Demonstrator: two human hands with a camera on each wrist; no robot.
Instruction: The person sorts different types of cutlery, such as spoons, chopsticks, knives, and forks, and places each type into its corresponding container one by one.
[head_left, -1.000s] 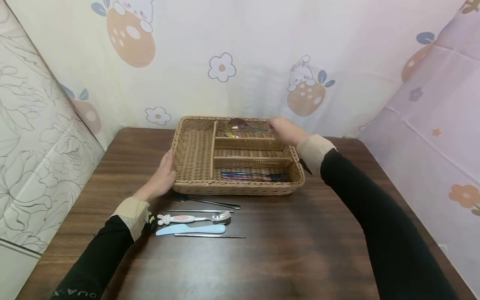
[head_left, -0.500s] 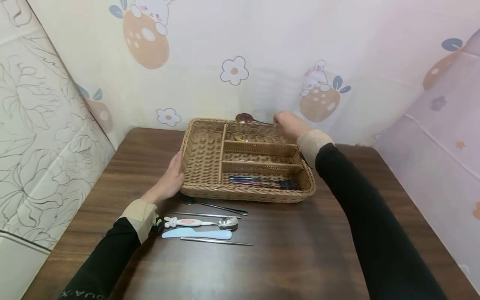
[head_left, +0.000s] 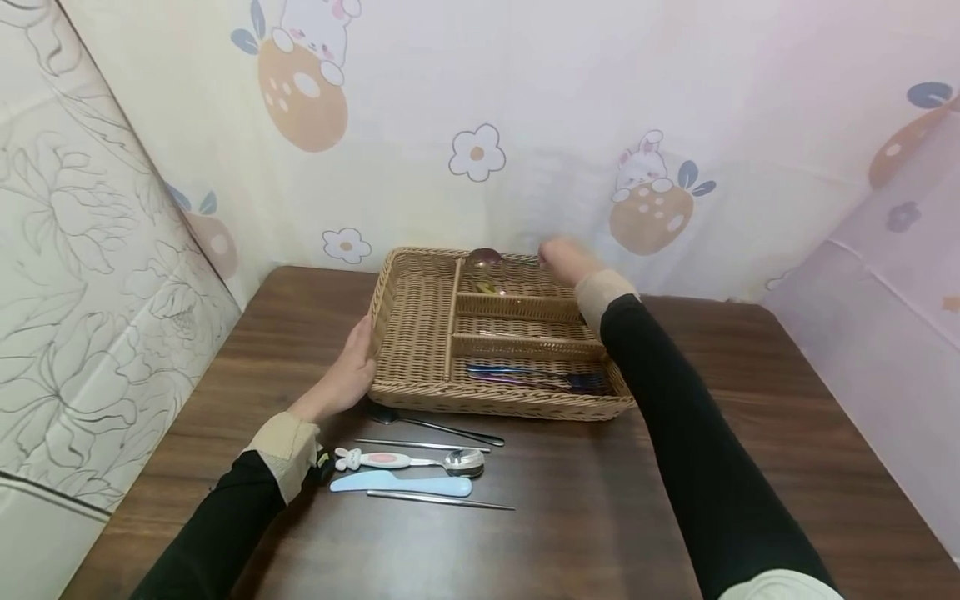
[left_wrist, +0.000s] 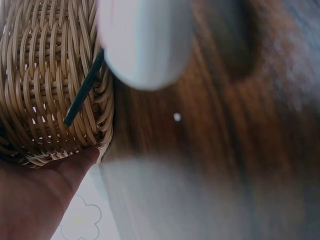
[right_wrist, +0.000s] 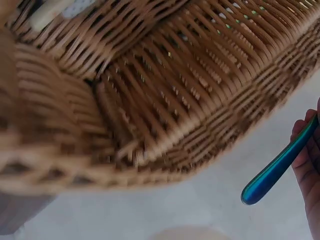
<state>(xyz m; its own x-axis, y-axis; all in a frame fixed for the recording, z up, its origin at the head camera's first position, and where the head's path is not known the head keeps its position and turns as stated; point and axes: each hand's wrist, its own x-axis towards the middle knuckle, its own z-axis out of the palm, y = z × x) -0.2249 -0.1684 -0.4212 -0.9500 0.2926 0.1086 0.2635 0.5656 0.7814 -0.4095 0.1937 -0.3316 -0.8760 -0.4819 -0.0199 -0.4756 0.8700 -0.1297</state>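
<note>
gripping a spoon (head_left: 484, 257), right hand (head_left: 567, 260); coppery bowl, glossy blue-green handle end. wicker basket (head_left: 502, 406) near tabletop's (head_left: 585, 508) far edge; blue-purple cutlery (head_left: 588, 382) in near compartment, small yellowish piece (head_left: 487, 288) in far one. spoon at basket's far edge, bowl left of gripping hand. left hand (head_left: 347, 371), fingers extended, against basket's left edge.

- We have a bright head view, with pale glare on the desk (head_left: 457, 554).
- Our wrist views look dimmer.
- We see the near basket rim (right_wrist: 75, 175) blurred in the right one.
</note>
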